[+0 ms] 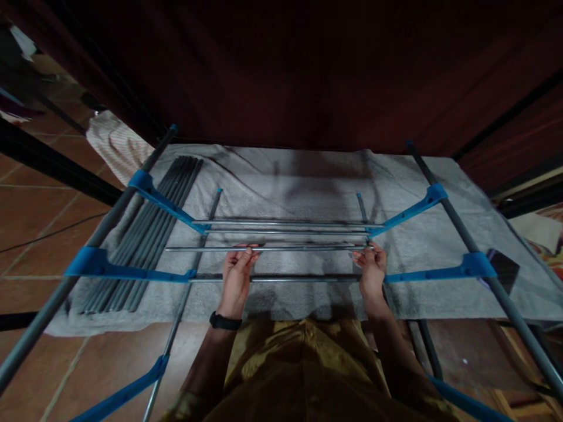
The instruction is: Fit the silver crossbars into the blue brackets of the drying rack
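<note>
A thin grey metal rod [303, 248] lies crosswise at the middle of a rack frame made of grey tubes and blue plastic brackets [165, 202]. My left hand [237, 274] pinches the rod left of its middle. My right hand [373, 271] pinches it near its right end, beside the right bracket [407, 212]. Two more rods [285, 225] sit fitted between the brackets just beyond. Another rod [281, 279] runs crosswise under my hands.
A bundle of several spare grey rods [147, 234] lies at the left on a grey towel [308, 176] spread over a tiled floor [39, 234]. A dark phone-like object [504, 266] rests on the towel's right side. Dark red cloth [308, 70] hangs behind.
</note>
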{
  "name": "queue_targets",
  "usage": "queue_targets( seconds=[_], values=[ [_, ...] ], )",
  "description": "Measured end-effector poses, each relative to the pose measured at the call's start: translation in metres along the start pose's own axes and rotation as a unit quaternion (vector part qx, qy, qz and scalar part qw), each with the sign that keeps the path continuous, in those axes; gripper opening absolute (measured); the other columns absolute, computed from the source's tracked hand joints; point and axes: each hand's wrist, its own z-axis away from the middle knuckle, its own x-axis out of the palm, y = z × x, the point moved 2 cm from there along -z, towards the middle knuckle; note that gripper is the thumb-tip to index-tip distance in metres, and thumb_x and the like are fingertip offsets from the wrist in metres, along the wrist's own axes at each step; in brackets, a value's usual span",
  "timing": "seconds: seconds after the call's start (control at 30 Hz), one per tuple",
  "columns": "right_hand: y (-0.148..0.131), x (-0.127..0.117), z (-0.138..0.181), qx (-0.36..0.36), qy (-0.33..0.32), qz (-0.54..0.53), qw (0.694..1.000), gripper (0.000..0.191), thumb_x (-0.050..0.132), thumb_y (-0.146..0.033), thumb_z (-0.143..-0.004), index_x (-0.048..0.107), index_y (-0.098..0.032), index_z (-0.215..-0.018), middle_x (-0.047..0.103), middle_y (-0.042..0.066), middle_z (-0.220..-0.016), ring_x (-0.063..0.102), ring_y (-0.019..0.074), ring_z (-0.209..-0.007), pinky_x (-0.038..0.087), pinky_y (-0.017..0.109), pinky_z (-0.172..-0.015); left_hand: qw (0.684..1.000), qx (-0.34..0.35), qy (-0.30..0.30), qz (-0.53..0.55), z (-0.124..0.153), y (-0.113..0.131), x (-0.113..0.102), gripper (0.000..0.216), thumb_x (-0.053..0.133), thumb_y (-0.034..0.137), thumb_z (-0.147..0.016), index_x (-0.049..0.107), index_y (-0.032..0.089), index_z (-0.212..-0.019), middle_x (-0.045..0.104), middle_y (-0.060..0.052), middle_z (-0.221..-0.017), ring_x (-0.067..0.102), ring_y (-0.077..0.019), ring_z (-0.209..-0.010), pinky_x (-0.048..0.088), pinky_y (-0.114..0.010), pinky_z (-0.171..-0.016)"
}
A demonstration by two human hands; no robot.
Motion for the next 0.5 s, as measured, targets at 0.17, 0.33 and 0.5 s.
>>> queue_targets(
  seconds=[0.17, 0.33, 0.5],
  values=[
    [0.0, -0.001, 0.0, -0.01, -0.004, -0.009, 1.0, 0.052, 0.077, -0.048, -0.071, 0.056, -0.025, -0.112, 0.064, -0.007, -0.079, 0.067, 0.0112, -0.063, 0.053, 0.022, -0.057, 0.999, -0.029, -0.032, -0.003, 0.007, -0.008, 0.012, 0.037, 0.092, 0.026, -0.063, 0.067, 0.018, -0.088, 0.077, -0.005, -0.092, 0.073, -0.0161, -0.087, 0.056, -0.03, -0.082],
    [-0.003, -0.003, 0.002, -0.008, -0.006, -0.021, 1.0, 0.048, 0.077, -0.047, -0.072, 0.056, -0.026, -0.11, 0.064, -0.007, -0.08, 0.068, 0.0113, -0.066, 0.054, 0.023, -0.061, 0.995, -0.072, -0.069, -0.014, 0.011, -0.018, 0.023, 0.039, 0.093, 0.028, -0.064, 0.067, 0.018, -0.092, 0.076, -0.004, -0.093, 0.074, -0.0178, -0.086, 0.056, -0.034, -0.086],
    [-0.003, -0.003, 0.004, -0.015, 0.007, -0.023, 1.0, 0.045, 0.076, -0.045, -0.073, 0.055, -0.026, -0.108, 0.063, -0.008, -0.076, 0.065, 0.01, -0.063, 0.054, 0.022, -0.06, 0.996, -0.066, -0.056, -0.02, 0.011, -0.027, 0.026, 0.041, 0.095, 0.032, -0.061, 0.068, 0.017, -0.088, 0.073, -0.001, -0.082, 0.075, -0.0173, -0.081, 0.056, -0.03, -0.08]
  ],
)
